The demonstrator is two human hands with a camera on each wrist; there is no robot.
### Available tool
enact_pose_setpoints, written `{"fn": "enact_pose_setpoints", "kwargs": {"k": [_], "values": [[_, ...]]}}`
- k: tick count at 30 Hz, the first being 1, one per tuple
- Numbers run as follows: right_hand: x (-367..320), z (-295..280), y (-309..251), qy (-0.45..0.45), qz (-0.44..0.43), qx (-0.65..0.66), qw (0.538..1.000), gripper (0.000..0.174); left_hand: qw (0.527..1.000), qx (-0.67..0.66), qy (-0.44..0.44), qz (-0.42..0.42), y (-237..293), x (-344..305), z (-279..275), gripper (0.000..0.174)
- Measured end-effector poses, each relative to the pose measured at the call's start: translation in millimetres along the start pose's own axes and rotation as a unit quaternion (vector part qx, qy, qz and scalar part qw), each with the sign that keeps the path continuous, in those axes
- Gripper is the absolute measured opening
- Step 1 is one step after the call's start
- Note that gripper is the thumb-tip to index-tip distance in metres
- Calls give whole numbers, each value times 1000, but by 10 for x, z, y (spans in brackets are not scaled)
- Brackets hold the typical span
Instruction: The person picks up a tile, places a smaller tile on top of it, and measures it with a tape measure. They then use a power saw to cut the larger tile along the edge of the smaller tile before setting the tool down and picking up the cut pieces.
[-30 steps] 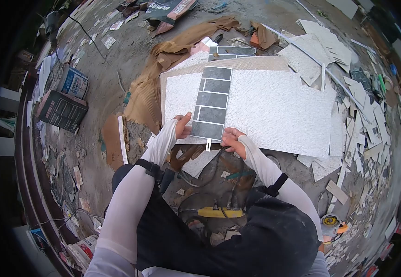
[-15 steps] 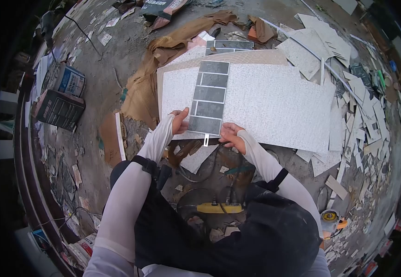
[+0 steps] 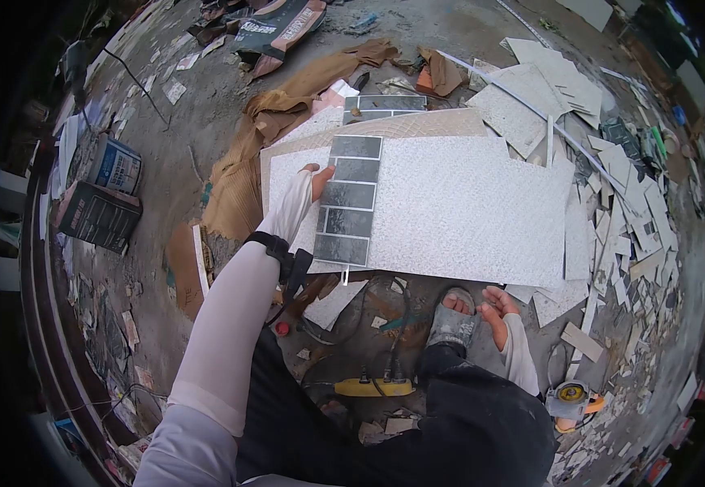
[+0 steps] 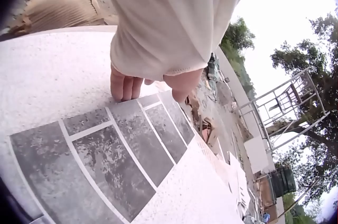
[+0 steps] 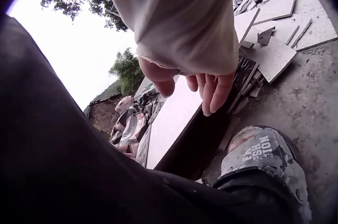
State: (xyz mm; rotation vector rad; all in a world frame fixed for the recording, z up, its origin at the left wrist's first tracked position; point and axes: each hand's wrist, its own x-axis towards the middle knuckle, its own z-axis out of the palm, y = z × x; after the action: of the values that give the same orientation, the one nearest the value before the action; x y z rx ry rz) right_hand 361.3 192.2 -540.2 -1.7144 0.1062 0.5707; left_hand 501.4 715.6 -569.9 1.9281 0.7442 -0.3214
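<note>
A strip of grey brick-pattern tile (image 3: 349, 195) with white joints lies on a large white speckled board (image 3: 466, 211). My left hand (image 3: 320, 180) rests at the strip's left edge, near its upper part. In the left wrist view the left hand (image 4: 150, 84) has its fingertips down at the strip's (image 4: 100, 150) edge, thumb apart from them. A small white slotted tab (image 3: 345, 276) sticks out at the strip's near end. My right hand (image 3: 500, 315) is off the board, beside a sandalled foot (image 3: 454, 318), with nothing in it; in the right wrist view the hand's (image 5: 195, 86) fingers hang loosely.
A yellow power strip (image 3: 374, 388) with cables lies between the legs. An angle grinder (image 3: 571, 398) sits at the right, near heaped tile scraps (image 3: 644, 243). Brown cardboard (image 3: 239, 178), a dark box (image 3: 99, 215) and a bucket (image 3: 115, 165) are at the left.
My left hand has moved up along the strip's left edge. The right hand has left the strip's near end and moved right, past the board's near edge. The foot has come into view.
</note>
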Motion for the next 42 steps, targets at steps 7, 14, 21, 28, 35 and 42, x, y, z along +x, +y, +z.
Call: {"fn": "enact_pose_setpoints", "kwargs": {"k": [7, 14, 21, 28, 35, 42], "values": [[-636, -193, 306, 76, 82, 24, 993, 56, 996, 76, 36, 31, 99, 637, -61, 72], [-1441, -806, 691, 213, 130, 7, 968, 55, 983, 179, 45, 21, 748, 466, -67, 80], [-1853, -1221, 891, 302, 147, -27, 942, 54, 977, 209, 19, 21, 1512, -279, 253, 97], [-2183, -1974, 971, 482, 117, -205, 844, 38, 917, 387, 82, 49, 974, 766, 247, 108], [-3037, -3338, 1345, 597, 209, -414, 654, 42, 978, 200, 54, -22, 883, 787, 91, 109], [-1812, -3035, 1905, 472, 193, -240, 826, 37, 884, 390, 56, 251, 567, -17, -89, 89]]}}
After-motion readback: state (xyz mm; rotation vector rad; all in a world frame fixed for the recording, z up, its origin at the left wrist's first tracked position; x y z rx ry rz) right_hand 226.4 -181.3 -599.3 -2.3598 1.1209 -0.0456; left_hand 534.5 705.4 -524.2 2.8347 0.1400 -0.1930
